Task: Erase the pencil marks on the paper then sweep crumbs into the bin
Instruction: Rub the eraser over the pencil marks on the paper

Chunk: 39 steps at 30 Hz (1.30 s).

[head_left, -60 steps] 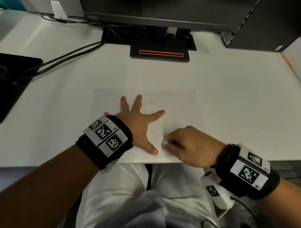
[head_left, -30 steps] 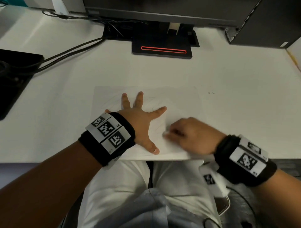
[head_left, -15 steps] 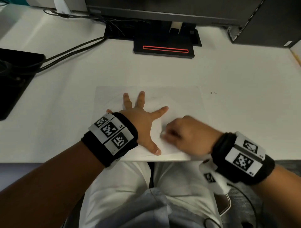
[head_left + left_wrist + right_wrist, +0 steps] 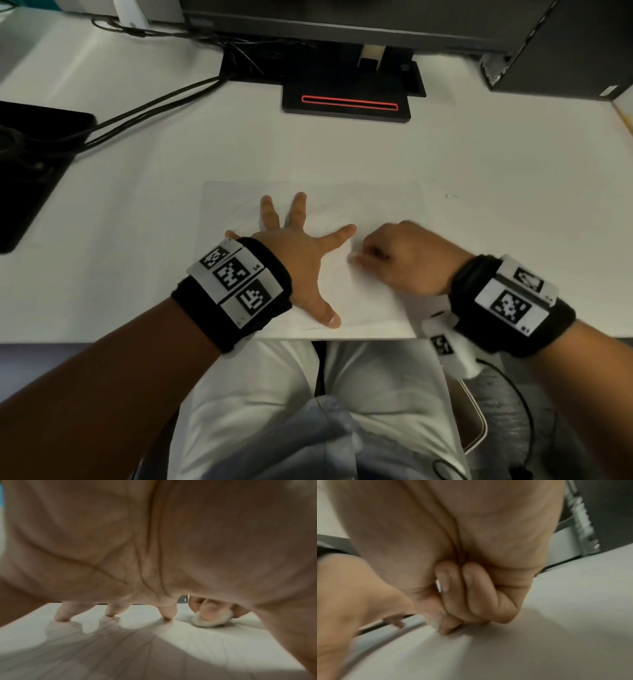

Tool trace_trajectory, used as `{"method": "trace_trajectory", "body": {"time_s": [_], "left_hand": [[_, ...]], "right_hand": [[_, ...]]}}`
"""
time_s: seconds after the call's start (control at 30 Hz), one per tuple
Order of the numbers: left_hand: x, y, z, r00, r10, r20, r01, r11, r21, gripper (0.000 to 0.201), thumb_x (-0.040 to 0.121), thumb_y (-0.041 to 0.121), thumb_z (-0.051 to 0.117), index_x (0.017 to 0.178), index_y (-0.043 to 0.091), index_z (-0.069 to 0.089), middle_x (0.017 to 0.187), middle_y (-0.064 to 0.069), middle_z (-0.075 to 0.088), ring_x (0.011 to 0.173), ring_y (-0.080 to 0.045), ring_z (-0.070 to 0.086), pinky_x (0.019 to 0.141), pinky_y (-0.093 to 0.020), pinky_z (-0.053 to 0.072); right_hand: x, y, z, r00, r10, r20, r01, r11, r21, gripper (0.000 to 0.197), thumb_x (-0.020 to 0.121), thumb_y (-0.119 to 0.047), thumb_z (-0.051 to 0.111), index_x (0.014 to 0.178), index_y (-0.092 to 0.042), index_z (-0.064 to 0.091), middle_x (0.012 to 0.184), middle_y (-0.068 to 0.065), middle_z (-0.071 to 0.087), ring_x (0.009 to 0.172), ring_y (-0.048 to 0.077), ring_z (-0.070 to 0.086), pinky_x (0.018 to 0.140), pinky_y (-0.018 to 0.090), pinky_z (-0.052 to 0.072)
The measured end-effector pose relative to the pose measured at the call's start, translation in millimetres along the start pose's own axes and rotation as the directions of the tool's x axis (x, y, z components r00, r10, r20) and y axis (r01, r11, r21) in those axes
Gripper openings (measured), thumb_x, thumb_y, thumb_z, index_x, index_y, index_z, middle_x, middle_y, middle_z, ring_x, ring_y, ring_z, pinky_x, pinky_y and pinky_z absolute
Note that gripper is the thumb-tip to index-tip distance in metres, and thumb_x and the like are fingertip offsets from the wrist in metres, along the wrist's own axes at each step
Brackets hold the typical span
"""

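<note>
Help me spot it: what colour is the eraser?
White; the eraser shows best in the left wrist view, pinched by the right hand.

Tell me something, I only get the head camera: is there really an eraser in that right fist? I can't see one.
Observer: Yes. The left wrist camera shows a white eraser pinched under the right hand, touching the paper.
Operator: Is the other hand lying flat?
Observer: No. Seen from beneath, the left hand has its palm arched up, and only its fingertips press the paper.
Operator: Is the whole fist tight?
Observer: The right wrist camera shows two fingers curled into the palm.
</note>
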<state>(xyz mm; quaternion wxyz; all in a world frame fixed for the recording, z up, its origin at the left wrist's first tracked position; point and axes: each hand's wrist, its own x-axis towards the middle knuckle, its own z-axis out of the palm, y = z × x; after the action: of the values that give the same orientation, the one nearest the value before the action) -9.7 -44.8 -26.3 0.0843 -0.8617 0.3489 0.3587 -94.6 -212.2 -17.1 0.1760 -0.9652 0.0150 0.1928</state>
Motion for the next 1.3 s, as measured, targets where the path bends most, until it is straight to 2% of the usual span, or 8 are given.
{"method": "trace_trajectory", "body": {"time_s": [0.2,0.37,0.53,0.7,0.83,1.0,1.17,1.3], "left_hand": [[1,-1,2,1.0,0.01,-0.012,-0.01,1.0,-0.002,0.133,0.045,0.084,0.077,0.131,0.073,-0.024,0.152,0.001,-0.046,0.14,-0.049,-0.034,0.096,-0.087,0.014],[0,0,0,1.0,0.002,0.007,-0.002,1.0,0.003,0.132,0.046,0.084,0.076,0.131,0.073,-0.025,0.151,0.001,-0.047,0.14,-0.048,-0.034,0.098,-0.086,0.014],[1,-1,0,1.0,0.008,0.003,-0.008,1.0,-0.002,0.132,0.046,0.083,0.078,0.131,0.074,-0.024,0.151,0.002,-0.048,0.139,-0.049,-0.035,0.097,-0.087,0.015],[1,-1,0,1.0,0.006,0.009,-0.006,1.0,0.009,0.132,0.046,0.085,0.075,0.131,0.072,-0.025,0.151,0.001,-0.047,0.139,-0.049,-0.035,0.098,-0.086,0.015],[2,-1,0,1.0,0.007,0.002,-0.007,1.0,0.01,0.132,0.045,0.084,0.076,0.13,0.074,-0.025,0.152,0.002,-0.047,0.14,-0.049,-0.034,0.097,-0.086,0.017],[0,-1,-1,1.0,0.003,0.017,-0.003,1.0,0.006,0.132,0.046,0.085,0.076,0.13,0.073,-0.026,0.151,0.002,-0.048,0.139,-0.048,-0.035,0.098,-0.086,0.015],[1,-1,1,1.0,0.012,-0.004,-0.012,1.0,-0.001,0.132,0.045,0.084,0.076,0.129,0.074,-0.025,0.152,0.002,-0.046,0.14,-0.048,-0.035,0.097,-0.086,0.016],[0,-1,0,1.0,0.001,0.005,-0.001,1.0,0.003,0.132,0.045,0.085,0.076,0.129,0.074,-0.025,0.152,0.002,-0.046,0.14,-0.048,-0.034,0.098,-0.085,0.017]], "right_hand": [[-14,-25,20,0.979,-0.168,0.119,0.163,0.985,0.053,0.04,0.1,-0.04,0.046,0.072,-0.016,0.06,0.063,-0.001,0.059,0.057,0.01,0.05,0.06,0.025,0.038],[7,5,-7,0.995,0.089,-0.05,-0.089,0.996,0.006,0.044,0.101,-0.036,0.046,0.061,-0.017,0.049,0.061,-0.002,0.054,0.058,0.015,0.049,0.052,0.024,0.031],[-2,-26,13,0.993,-0.073,0.095,0.067,0.995,0.071,0.04,0.1,-0.037,0.048,0.068,-0.015,0.056,0.06,-0.003,0.054,0.057,0.011,0.049,0.058,0.026,0.038],[9,4,-11,0.991,0.12,-0.054,-0.119,0.993,0.023,0.045,0.099,-0.037,0.048,0.06,-0.015,0.05,0.059,0.001,0.055,0.06,0.02,0.051,0.053,0.027,0.033],[-3,-25,12,0.994,-0.071,0.085,0.066,0.996,0.06,0.04,0.1,-0.037,0.047,0.065,-0.018,0.054,0.058,-0.004,0.054,0.056,0.011,0.05,0.057,0.024,0.036],[5,5,-11,0.994,0.102,-0.03,-0.102,0.995,0.009,0.044,0.1,-0.038,0.048,0.062,-0.015,0.051,0.061,0.0,0.055,0.062,0.02,0.051,0.057,0.028,0.034],[-9,-28,20,0.993,-0.092,0.074,0.086,0.993,0.083,0.041,0.1,-0.038,0.046,0.072,-0.012,0.06,0.061,0.0,0.058,0.056,0.011,0.051,0.059,0.027,0.039],[-7,8,-3,0.995,0.094,0.015,-0.094,0.995,0.035,0.046,0.1,-0.042,0.046,0.071,-0.009,0.06,0.067,0.004,0.062,0.063,0.02,0.054,0.057,0.029,0.039]]}}
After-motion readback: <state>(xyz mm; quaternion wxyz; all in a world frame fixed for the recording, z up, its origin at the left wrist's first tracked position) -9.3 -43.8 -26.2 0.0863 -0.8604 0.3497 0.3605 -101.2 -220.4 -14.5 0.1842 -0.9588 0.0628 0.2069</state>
